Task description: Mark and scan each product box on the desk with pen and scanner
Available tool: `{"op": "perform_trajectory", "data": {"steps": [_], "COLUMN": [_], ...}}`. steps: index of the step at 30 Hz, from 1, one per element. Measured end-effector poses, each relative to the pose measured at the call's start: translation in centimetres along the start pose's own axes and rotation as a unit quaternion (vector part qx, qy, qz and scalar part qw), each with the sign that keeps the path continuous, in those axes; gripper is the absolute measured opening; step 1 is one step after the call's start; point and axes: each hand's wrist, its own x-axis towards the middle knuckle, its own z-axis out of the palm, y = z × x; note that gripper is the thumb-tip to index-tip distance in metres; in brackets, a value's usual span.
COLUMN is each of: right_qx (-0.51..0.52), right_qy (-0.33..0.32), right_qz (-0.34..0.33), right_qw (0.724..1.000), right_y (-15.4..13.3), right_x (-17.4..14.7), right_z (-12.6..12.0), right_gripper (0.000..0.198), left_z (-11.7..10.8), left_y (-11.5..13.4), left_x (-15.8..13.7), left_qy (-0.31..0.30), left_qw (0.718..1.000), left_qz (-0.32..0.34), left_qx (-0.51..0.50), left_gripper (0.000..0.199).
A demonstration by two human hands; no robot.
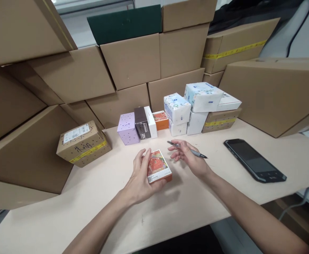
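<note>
My left hand (pixel 141 176) is closed around a small orange and white box (pixel 158 165) with a colourful printed top, above the middle of the table. Between the thumb and fingers of my right hand (pixel 187 155) rests a grey pen (pixel 199 153), its dark tip pointing right. That hand is just to the right of the box and apart from it. Behind them a similar orange box (pixel 161 124) stands beside a white box (pixel 151 122), a dark box (pixel 142 123) and a lilac dotted box (pixel 128 128).
Wrapped tissue packs (pixel 177 109) are stacked at the back, next to a taped brown carton (pixel 220 120). A dark rugged handheld device (pixel 255 160) lies at right. At left sits a small labelled carton (pixel 84 144). Large cardboard boxes (pixel 130 61) wall the table's back and sides.
</note>
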Motion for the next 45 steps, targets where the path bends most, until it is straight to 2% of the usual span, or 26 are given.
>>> {"op": "perform_trajectory", "data": {"steps": [4,8,11,14,17,18,21,22,23,25,26,29,30,32,34,35,39,42,45], "right_qx": [0.012,0.055,0.062,-0.003,-0.042,-0.045,-0.058,-0.062,-0.059,-0.023,0.003,0.065,0.074,0.086,0.100,0.108,0.125,0.122,0.100], "right_qy": [0.023,0.037,0.004,-0.041,-0.103,-0.134,-0.186,-0.176,-0.154,-0.120,-0.122,-0.154,-0.141,-0.086,-0.057,-0.066,-0.119,-0.105,-0.079], "right_qz": [-0.024,-0.004,0.024,0.015,0.002,0.006,0.014,0.009,0.000,-0.005,0.000,0.001,-0.015,-0.056,-0.069,-0.059,0.013,0.011,-0.001], "right_qw": [0.999,0.998,0.998,0.999,0.994,0.990,0.981,0.982,0.986,0.992,0.992,0.986,0.987,0.991,0.991,0.990,0.985,0.987,0.992], "right_y": [-0.7,-1.4,-1.8,-2.6,-4.1,-4.6,-5.5,-5.6,-5.7,-5.6,-5.6,-5.5,-5.4,-5.2,-4.8,-4.7,-4.1,-3.7,-2.8], "right_x": [0.2,-0.1,-0.5,-0.6,0.0,0.3,1.1,1.3,1.5,1.6,1.5,1.1,0.9,0.7,0.6,0.6,0.6,0.4,0.3], "right_z": [-0.7,-0.1,1.4,3.0,3.5,3.3,2.2,1.7,1.2,0.4,0.1,-0.4,-0.3,0.0,0.4,0.7,1.7,2.4,3.0], "right_gripper": [0.036,0.030,0.031,0.029,0.024,0.032,0.079,0.084,0.081,0.061,0.055,0.063,0.058,0.036,0.024,0.023,0.046,0.035,0.028], "left_z": [1.9,3.1,3.5,3.6,3.5,3.5,3.4,3.4,3.4,3.3,3.3,2.9,2.6,1.7,0.7,0.3,-0.1,0.8,1.7], "left_y": [-1.5,-2.8,-3.4,-3.5,-3.5,-3.6,-3.8,-3.9,-3.9,-3.9,-3.8,-3.2,-3.0,-2.5,-2.0,-1.8,-1.4,-1.6,-2.1], "left_x": [-1.8,-2.2,-1.6,-1.3,-1.4,-1.5,-1.6,-1.6,-1.5,-1.5,-1.4,-1.4,-1.3,-1.1,-0.7,-0.5,0.4,0.5,0.4], "left_qy": [0.071,0.136,0.137,0.133,0.128,0.124,0.109,0.102,0.094,0.085,0.088,0.125,0.140,0.160,0.165,0.159,0.112,0.099,0.130], "left_qw": [0.996,0.986,0.981,0.980,0.981,0.981,0.984,0.984,0.983,0.981,0.978,0.974,0.975,0.978,0.981,0.983,0.986,0.982,0.977], "left_qz": [0.039,0.030,0.023,0.033,0.034,0.038,0.071,0.083,0.093,0.105,0.106,0.100,0.098,0.098,0.093,0.091,0.119,0.158,0.168], "left_qx": [-0.025,-0.090,-0.137,-0.146,-0.145,-0.141,-0.125,-0.123,-0.126,-0.142,-0.154,-0.158,-0.142,-0.093,-0.042,-0.021,0.017,0.010,-0.012], "left_gripper": [0.106,0.100,0.095,0.091,0.093,0.096,0.102,0.101,0.100,0.099,0.097,0.094,0.093,0.096,0.098,0.098,0.102,0.096,0.091]}}
